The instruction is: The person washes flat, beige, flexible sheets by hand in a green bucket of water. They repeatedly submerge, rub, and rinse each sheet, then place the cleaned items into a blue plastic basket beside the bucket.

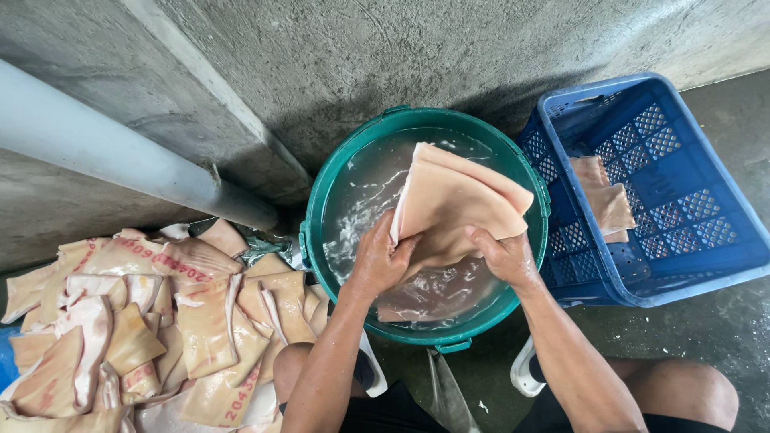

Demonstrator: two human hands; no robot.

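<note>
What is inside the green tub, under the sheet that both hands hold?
The green tub holds cloudy water and a second pale sheet lying submerged. The held sheet and both hands cover the middle, so the bottom there is hidden.

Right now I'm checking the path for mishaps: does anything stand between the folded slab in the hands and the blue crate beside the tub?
Only the green tub's rim lies between the pale slab, gripped by the left hand and right hand, and the blue crate. The crate's near wall touches the tub; nothing else visible intervenes.

Soft daylight, sharp focus, wide-angle edge bending
</note>
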